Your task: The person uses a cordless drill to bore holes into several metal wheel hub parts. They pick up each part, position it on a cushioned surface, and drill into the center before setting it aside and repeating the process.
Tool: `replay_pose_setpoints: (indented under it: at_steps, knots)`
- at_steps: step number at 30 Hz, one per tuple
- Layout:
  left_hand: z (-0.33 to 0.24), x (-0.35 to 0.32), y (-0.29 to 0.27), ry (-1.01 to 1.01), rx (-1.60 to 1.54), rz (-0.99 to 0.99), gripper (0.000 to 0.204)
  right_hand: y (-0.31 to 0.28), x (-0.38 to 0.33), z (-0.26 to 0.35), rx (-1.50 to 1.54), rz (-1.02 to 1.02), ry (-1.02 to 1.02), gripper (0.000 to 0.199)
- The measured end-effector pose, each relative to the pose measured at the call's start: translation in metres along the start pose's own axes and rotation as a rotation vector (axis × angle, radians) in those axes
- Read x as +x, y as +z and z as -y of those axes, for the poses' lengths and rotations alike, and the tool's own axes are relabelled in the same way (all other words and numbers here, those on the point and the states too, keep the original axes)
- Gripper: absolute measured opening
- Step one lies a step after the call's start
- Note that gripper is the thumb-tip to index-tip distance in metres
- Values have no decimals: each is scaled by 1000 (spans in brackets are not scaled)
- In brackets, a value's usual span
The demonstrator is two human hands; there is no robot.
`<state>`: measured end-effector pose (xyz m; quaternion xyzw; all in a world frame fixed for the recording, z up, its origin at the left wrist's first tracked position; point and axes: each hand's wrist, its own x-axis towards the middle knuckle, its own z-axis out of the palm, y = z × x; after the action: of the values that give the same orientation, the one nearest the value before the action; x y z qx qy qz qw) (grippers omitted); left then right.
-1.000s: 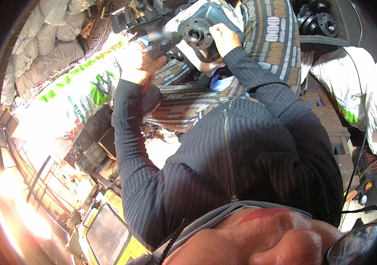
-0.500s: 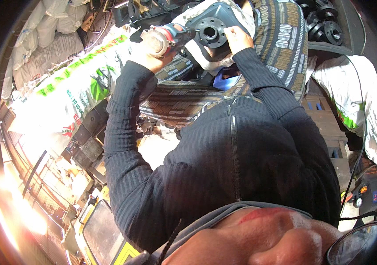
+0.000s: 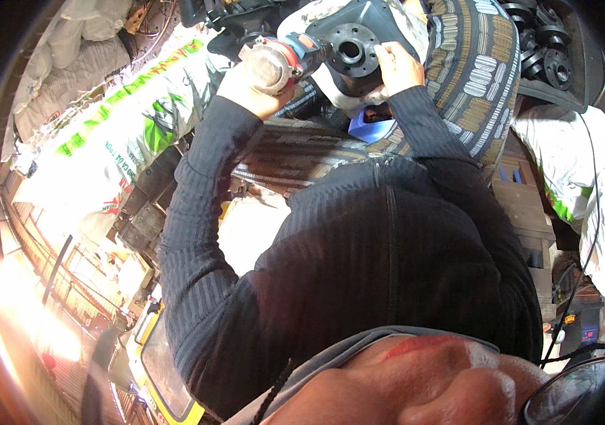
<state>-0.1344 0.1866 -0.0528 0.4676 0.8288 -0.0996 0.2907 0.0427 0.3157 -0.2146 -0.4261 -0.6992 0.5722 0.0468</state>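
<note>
Sack, upper left: a long white sack (image 3: pixel 153 138) bears green bands and printed lettering in green, dark and red; a second white sack (image 3: pixel 564 156), at right, carries a green mark, and a small device (image 3: pixel 589 333) below it shows a lit display too small to read. A dark cable (image 3: pixel 592 241) crosses in front of the right-hand sacks. Centre top: a black flanged part (image 3: pixel 352 64) sits on pale material (image 3: pixel 316 79) between patterned trouser legs (image 3: pixel 483 78). The left hand (image 3: pixel 263 103) is closed around a grey, red and blue power tool (image 3: pixel 270 67), its nose at the disc's left edge. The right hand (image 3: pixel 400 69) has its fingertips at the opposite edge — whether they grip anything cannot be told. Upper right: a dark bin (image 3: pixel 589 74) holds similar flanged pieces (image 3: pixel 556 69), above wooden slats (image 3: pixel 525 209).
</note>
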Motion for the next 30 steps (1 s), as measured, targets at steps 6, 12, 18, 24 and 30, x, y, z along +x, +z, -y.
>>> replay_pose_setpoints:
  at_steps: [6,12,18,24,30]
  knots:
    - [-9,-13,-3,-96,-197,-77,42,1,1,-1,-41,-58,-89,27]
    - [-31,-47,13,-121,-712,-386,47,-8,4,-5,253,-16,-52,27]
    - [-65,-118,9,29,-592,-287,45,-44,-10,-9,1472,830,308,53]
    - [-88,-121,17,131,-621,-353,43,-47,-30,3,1784,1311,391,59]
    - [-86,-115,17,123,-666,-265,49,-47,-34,10,1380,951,489,62]
